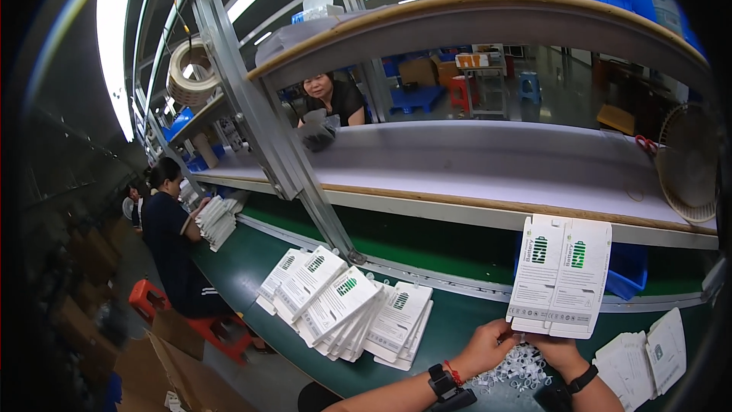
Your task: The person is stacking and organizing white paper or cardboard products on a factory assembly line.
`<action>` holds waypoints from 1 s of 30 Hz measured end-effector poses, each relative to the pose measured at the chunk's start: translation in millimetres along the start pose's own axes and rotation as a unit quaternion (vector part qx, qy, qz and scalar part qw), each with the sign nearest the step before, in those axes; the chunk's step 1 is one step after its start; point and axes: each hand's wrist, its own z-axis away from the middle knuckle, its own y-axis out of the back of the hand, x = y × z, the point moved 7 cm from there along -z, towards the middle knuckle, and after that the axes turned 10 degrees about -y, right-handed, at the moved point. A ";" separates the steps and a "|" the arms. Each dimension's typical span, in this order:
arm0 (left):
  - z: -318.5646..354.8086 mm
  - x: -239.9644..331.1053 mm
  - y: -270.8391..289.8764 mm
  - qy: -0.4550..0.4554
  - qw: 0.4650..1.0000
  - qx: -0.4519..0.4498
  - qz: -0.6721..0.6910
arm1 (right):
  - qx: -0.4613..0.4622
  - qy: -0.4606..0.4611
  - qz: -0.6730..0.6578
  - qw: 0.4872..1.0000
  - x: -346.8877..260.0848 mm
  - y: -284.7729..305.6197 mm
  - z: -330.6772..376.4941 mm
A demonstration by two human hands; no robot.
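A flat white box (pixel 560 275) with green battery prints stands upright in front of me, at the right. My right hand (pixel 555 349) grips its lower edge, the fingers partly hidden behind the card. Beside that edge my left hand (pixel 489 345) is closed in a pinch. Whatever lies between its fingertips is too small to make out. Below both hands lies a pile of small white and clear plastic pieces (pixel 520 370) on the green tabletop (pixel 305 358). Left of my hands are several stacks of similar flat white boxes (pixel 343 301).
More flat boxes (pixel 640 358) lie at the right. Behind the held box sits a blue bin (pixel 629 271). A long white shelf (pixel 457 160) crosses the bench. One person (pixel 168 236) works at the left; another (pixel 333 99) is beyond the shelf. Cardboard cartons (pixel 175 366) stand at lower left.
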 end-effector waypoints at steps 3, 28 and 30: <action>0.8 -0.4 -1.0 -0.012 0.999 -0.012 -0.031 | -0.026 -0.015 0.015 0.999 4.5 -2.7 0.9; -2.7 5.0 4.8 -0.018 0.999 0.001 -0.045 | 0.062 0.077 0.121 0.988 -5.5 5.8 2.1; -3.6 8.9 5.6 -0.034 0.999 0.017 -0.017 | 0.037 0.042 0.130 0.990 5.4 6.8 0.0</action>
